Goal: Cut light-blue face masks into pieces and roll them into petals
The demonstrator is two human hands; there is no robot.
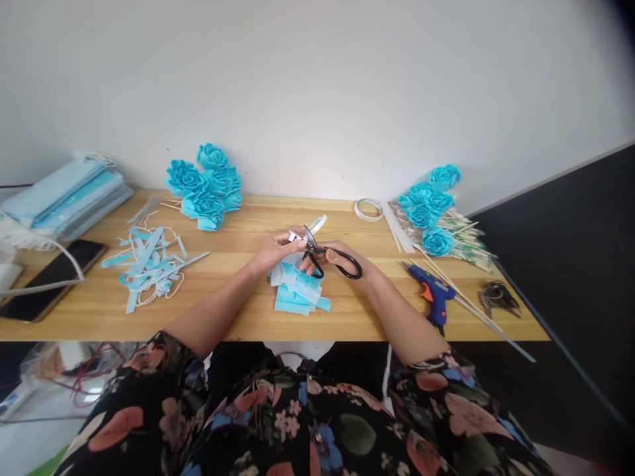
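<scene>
My left hand (284,250) pinches a small white piece (296,235), whose material I cannot make out. Black-handled scissors (349,263) are in my right hand (331,256), with their blades at the white piece by my left fingertips. A pale strip (317,225) sticks up just behind the blades. Below both hands, a loose pile of cut light-blue and white mask fabric (296,299) lies on the wooden table; my hands partly cover its far side.
Blue fabric roses stand in a left bunch (208,188) and a right bunch (425,203). Mask scraps (151,264), a phone (54,281) and stacked masks (64,195) lie left. A tape roll (368,210), glue gun (435,291), sticks (466,297) and dark metal tool (499,297) lie right.
</scene>
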